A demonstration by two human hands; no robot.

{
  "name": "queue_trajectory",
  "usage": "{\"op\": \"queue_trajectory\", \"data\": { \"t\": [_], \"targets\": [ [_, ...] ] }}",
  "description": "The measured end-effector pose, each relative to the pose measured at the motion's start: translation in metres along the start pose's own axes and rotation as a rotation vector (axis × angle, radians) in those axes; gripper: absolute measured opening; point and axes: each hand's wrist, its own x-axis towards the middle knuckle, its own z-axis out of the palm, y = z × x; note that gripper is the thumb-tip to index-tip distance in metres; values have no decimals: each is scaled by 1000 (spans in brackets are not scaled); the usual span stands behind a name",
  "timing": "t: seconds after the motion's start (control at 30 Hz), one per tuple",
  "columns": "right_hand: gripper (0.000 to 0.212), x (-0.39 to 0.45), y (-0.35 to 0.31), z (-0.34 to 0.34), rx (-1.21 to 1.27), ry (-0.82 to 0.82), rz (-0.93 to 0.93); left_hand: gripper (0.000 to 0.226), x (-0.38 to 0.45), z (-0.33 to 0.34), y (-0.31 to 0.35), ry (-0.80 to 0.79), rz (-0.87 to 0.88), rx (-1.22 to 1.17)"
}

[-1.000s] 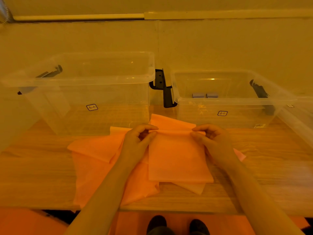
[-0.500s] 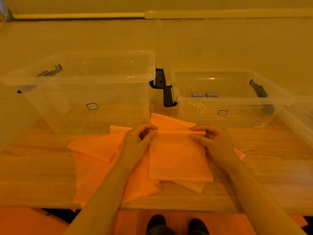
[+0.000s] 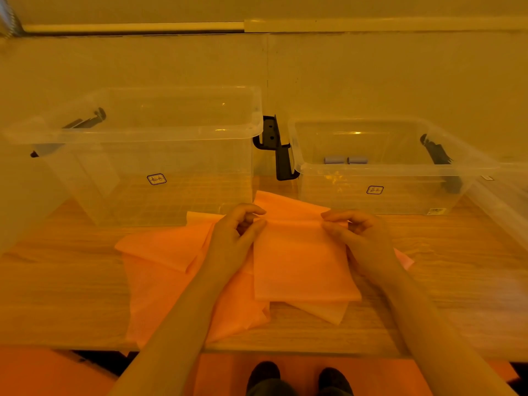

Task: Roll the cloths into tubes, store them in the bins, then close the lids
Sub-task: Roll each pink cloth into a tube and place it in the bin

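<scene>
A folded orange cloth (image 3: pixel 303 267) lies on top of a loose heap of orange cloths (image 3: pixel 163 270) on the wooden table (image 3: pixel 65 295). My left hand (image 3: pixel 237 238) pinches the far edge of the top cloth at its left corner. My right hand (image 3: pixel 360 238) pinches the same edge at the right corner, where a narrow fold has begun. Behind the cloths stand two clear plastic bins without lids: a large bin (image 3: pixel 137 130) on the left and a lower bin (image 3: pixel 480 167) on the right.
Black latch handles (image 3: pixel 274 147) hang between the two bins, and another (image 3: pixel 440 164) sits on the right bin's far side. Two small grey rolls (image 3: pixel 345 160) lie in the right bin. A clear lid (image 3: pixel 503 207) leans at the right edge. A wall runs close behind.
The hands have barely moved; both keep pinching the far edge of the top cloth, and the fold there looks slightly tighter.
</scene>
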Motion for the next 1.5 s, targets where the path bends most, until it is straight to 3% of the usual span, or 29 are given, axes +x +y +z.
{"op": "queue_trajectory", "data": {
  "t": [0.53,0.83,1.03,1.5],
  "targets": [
    [20,-2,-1,2,0,28,15,18,-1,0,-1,-15,-37,6],
    [19,-1,0,3,39,14,55,26,-1,0,0,0,23,-11],
    [17,0,2,1,-40,40,-4,25,-2,0,-3,-25,-64,-43],
    [18,-3,0,0,6,13,26,13,-3,0,1,29,-22,-33]
  ]
}}
